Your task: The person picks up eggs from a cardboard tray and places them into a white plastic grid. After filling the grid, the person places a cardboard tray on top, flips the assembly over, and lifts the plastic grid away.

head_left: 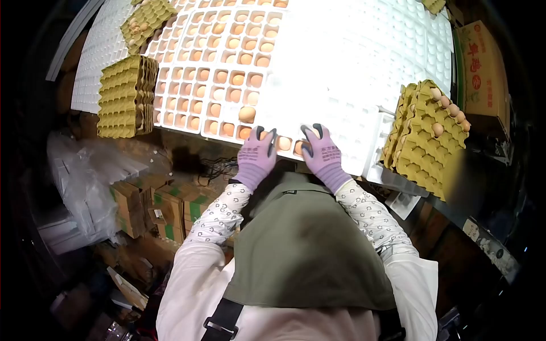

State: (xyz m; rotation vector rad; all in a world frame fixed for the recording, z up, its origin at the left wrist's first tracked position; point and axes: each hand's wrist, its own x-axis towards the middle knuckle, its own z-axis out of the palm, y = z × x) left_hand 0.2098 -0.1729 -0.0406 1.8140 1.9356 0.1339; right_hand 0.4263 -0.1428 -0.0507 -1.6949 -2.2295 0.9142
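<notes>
My left hand [257,156], in a purple glove with dark fingertips, is curled round an egg at the near edge of the white egg tray [207,135]. Just to its right, my right hand [326,156], gloved alike, has its fingers bent round an egg, mostly hidden. Between the hands, one egg [284,143] sits in a tray cell and another [298,148] lies by my right thumb. A brighter egg [247,115] rests on top of the filled cells above my left hand.
Stacked yellow egg trays [126,96] stand at the left; another tilted stack [429,139] at the right holds several eggs. White trays [364,62] under glare cover the right part of the table. A carton [483,74] is at far right, with boxes [170,207] and plastic wrap [85,187] lower left.
</notes>
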